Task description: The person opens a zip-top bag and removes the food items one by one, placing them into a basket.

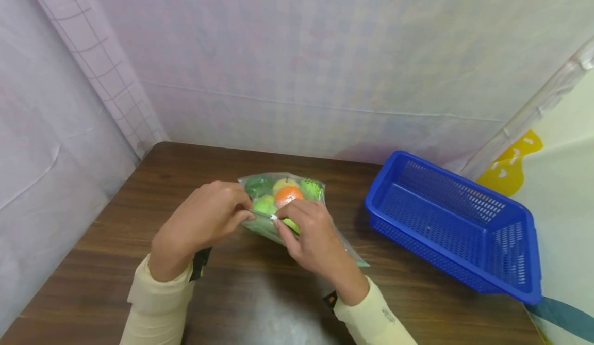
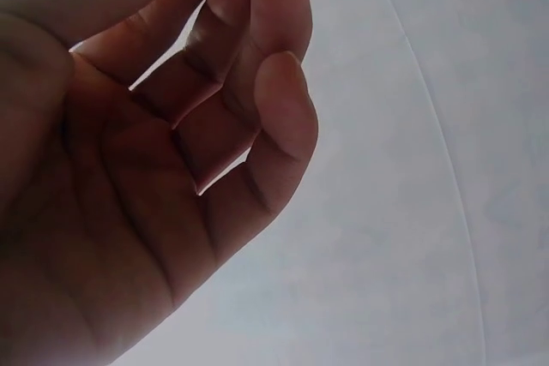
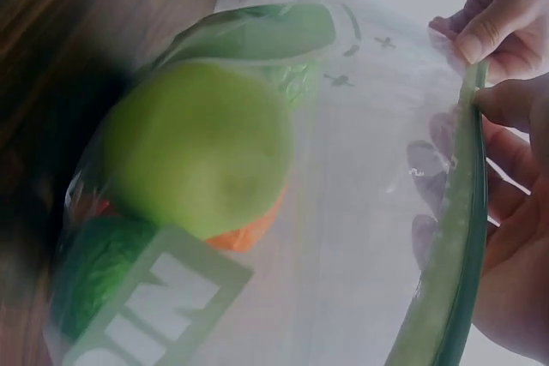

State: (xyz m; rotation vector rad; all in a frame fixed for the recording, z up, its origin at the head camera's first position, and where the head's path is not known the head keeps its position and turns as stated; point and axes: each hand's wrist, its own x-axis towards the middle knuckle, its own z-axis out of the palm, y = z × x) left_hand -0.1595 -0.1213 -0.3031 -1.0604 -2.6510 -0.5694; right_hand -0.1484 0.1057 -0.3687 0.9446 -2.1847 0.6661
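A clear zip bag [image 1: 265,226] with a green seal strip [image 3: 455,263] lies tilted over the table, bulging with toy-like fruit and vegetables. Inside it are an orange fruit [image 1: 288,194], a round yellow-green fruit [image 3: 197,147] and several other green pieces. At the strip's left end, my left hand [image 1: 204,213] pinches the bag between thumb and fingers. Close beside it, my right hand [image 1: 315,236] pinches the same strip, near a small white piece [image 1: 274,217]. The left wrist view has only the left palm and curled fingers [image 2: 283,109]; the bag is out of sight there.
To the right stands a blue plastic basket [image 1: 431,226] with perforated walls, near the table's right edge. The brown wooden table [image 1: 153,190] meets pale hanging sheets [image 1: 278,66] at the back and sides.
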